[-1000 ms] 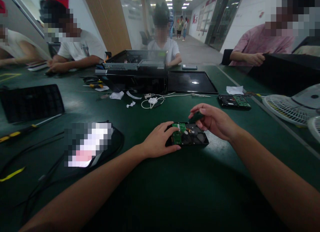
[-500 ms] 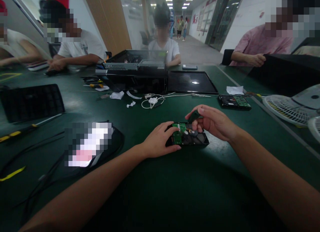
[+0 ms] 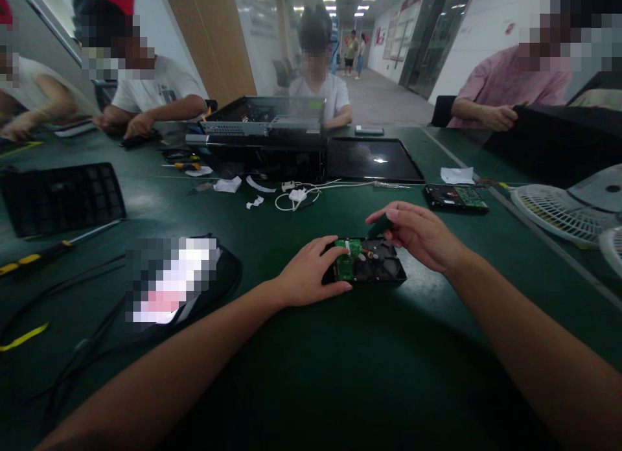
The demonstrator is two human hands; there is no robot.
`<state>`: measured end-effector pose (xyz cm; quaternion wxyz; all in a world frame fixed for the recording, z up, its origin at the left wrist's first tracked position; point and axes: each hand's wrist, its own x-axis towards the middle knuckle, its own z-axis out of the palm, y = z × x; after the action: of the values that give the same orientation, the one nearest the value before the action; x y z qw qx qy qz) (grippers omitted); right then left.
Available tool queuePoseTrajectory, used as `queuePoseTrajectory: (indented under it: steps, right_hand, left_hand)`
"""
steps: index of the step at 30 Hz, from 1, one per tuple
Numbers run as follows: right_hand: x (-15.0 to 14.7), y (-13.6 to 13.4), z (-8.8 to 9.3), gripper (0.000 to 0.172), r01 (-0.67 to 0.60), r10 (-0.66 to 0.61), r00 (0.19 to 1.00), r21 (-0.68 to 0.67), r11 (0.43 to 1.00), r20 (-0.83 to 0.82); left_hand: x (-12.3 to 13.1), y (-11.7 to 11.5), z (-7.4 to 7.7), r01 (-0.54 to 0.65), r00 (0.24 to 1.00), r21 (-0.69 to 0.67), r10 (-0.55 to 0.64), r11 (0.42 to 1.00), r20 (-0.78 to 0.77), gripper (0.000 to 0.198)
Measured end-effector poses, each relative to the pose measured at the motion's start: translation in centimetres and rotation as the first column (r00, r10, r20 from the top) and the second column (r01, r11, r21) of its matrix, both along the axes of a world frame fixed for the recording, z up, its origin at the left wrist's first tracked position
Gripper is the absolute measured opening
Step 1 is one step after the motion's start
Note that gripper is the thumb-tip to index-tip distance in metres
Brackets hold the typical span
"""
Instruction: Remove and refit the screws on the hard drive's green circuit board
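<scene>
A hard drive (image 3: 379, 264) lies on the green table in front of me, its underside up, with a green circuit board (image 3: 346, 264) at its left end. My left hand (image 3: 307, 273) grips that end, thumb along the near edge and fingers over the board and far edge. Just above the drive's far right side is my right hand (image 3: 420, 234), its fingertips pinched around a small dark green, flat-looking piece (image 3: 380, 226). What this piece is I cannot make out. My curled lower fingers are partly hidden behind the hand.
A second hard drive (image 3: 457, 199) lies to the right, near a white fan grille (image 3: 558, 205). An opened computer case (image 3: 262, 153) and a dark panel (image 3: 374, 159) stand beyond white cables (image 3: 297, 197). A phone (image 3: 177, 279) and screwdriver (image 3: 36, 260) lie left. Several people sit around the table.
My right hand's lower fingers have drawn up and away from the drive, and the dark piece has tilted. My left hand and the drive stay put. A person at the far left shifted their hands.
</scene>
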<state>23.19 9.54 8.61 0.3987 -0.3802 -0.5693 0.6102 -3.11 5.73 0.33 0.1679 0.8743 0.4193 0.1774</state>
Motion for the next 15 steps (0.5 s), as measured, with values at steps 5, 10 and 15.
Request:
queuePoseTrajectory:
  steps: [5,10,15]
  right_hand:
    - [0.07,0.01,-0.09,0.018,-0.047,0.045,0.998,-0.051,0.998,-0.045]
    - [0.25,0.0,-0.19,0.025,-0.108,0.107,0.994,-0.046,0.993,-0.016]
    - [0.34,0.07,-0.34,0.03,-0.156,0.156,0.988,-0.042,0.987,-0.011]
  left_hand:
    - [0.04,-0.09,0.11,-0.003,1.0,0.003,0.003,1.0,0.0,0.074]
    - [0.07,-0.04,-0.02,-0.006,1.0,0.012,0.006,1.0,-0.002,0.074]
    - [0.04,0.01,-0.15,0.002,1.0,0.018,-0.002,1.0,-0.003,0.074]
